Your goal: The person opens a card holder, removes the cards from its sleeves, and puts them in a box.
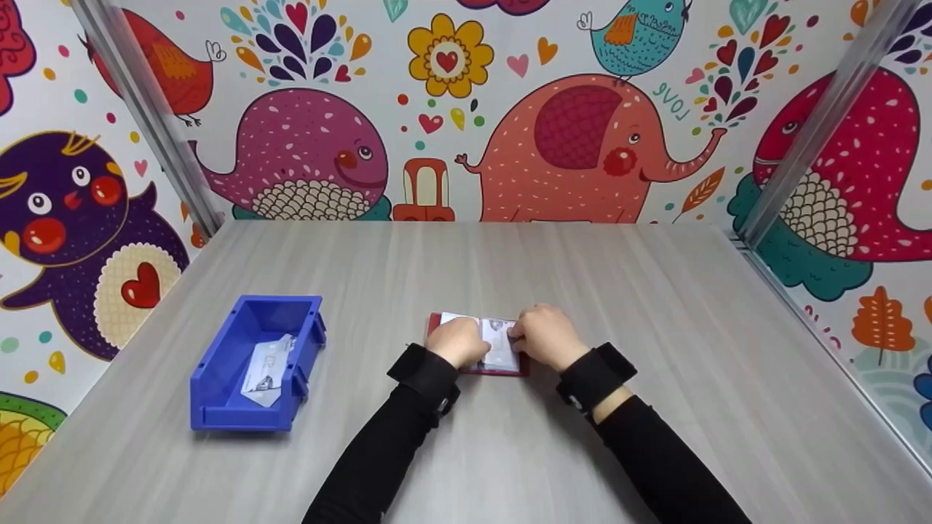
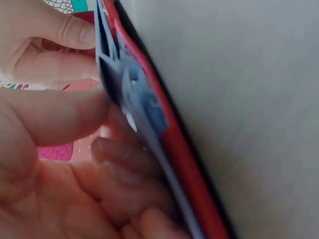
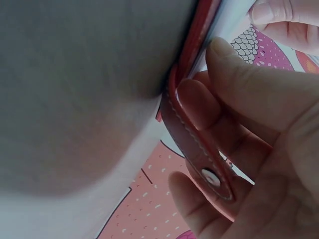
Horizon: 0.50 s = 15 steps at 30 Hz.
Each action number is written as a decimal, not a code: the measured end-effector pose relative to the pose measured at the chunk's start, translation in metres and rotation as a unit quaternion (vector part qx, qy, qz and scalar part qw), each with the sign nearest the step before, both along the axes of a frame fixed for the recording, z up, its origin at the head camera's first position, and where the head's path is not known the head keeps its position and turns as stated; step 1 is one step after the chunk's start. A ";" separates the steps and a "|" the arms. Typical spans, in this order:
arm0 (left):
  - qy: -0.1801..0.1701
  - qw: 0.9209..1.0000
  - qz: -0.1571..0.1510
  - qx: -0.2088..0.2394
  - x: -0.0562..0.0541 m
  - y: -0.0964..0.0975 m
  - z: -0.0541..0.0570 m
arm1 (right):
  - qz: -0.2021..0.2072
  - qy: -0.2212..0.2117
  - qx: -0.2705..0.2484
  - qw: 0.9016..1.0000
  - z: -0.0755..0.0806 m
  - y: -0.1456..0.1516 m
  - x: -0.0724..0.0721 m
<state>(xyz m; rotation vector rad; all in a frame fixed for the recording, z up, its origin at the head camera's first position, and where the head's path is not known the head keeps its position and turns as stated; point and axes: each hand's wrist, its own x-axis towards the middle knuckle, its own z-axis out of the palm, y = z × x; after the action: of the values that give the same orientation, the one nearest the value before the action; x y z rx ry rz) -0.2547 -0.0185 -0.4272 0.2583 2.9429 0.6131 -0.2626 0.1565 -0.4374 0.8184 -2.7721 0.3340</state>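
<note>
A red card holder point(image 1: 435, 321) lies spread on the table before me, with white printed inserts point(image 1: 499, 348) inside it. My left hand point(image 1: 457, 342) covers its left half, thumb and curled fingers pinching a sleeve page point(image 2: 149, 142) of the holder. At the right edge, my right hand point(image 1: 547, 336) grips the holder with its thumb over the pages. In the right wrist view, a stitched red strap point(image 3: 187, 129) with a metal snap point(image 3: 211, 177) hangs out among the right fingers. Much of the holder's left half is hidden beneath the left hand.
A blue plastic bin point(image 1: 240, 418) stands on the table to the left, holding white printed paper pieces point(image 1: 268, 370). Behind the pale wood-grain table point(image 1: 466, 262) rises a wall panel point(image 1: 437, 131) with cartoon animals, and metal posts point(image 1: 815, 124) mark the corners.
</note>
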 end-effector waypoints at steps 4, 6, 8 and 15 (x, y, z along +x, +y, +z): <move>0.001 1.000 0.001 0.000 0.000 -0.001 -0.001 | -0.008 -0.010 0.001 1.000 0.000 0.000 0.000; -0.001 1.000 0.002 0.001 0.000 -0.001 0.000 | -0.008 -0.013 0.001 1.000 0.001 0.000 0.000; -0.003 1.000 0.003 0.003 0.001 0.000 0.000 | -0.007 -0.013 0.002 1.000 0.001 0.001 0.000; -0.006 1.000 0.003 0.002 0.002 -0.001 0.000 | 0.012 0.006 0.010 1.000 0.002 0.003 0.001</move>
<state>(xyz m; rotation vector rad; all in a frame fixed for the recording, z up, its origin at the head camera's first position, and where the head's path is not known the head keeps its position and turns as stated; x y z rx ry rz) -0.2531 -0.0195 -0.4272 0.2447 2.9331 0.6204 -0.2614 0.1591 -0.4352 0.8572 -2.7605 0.3062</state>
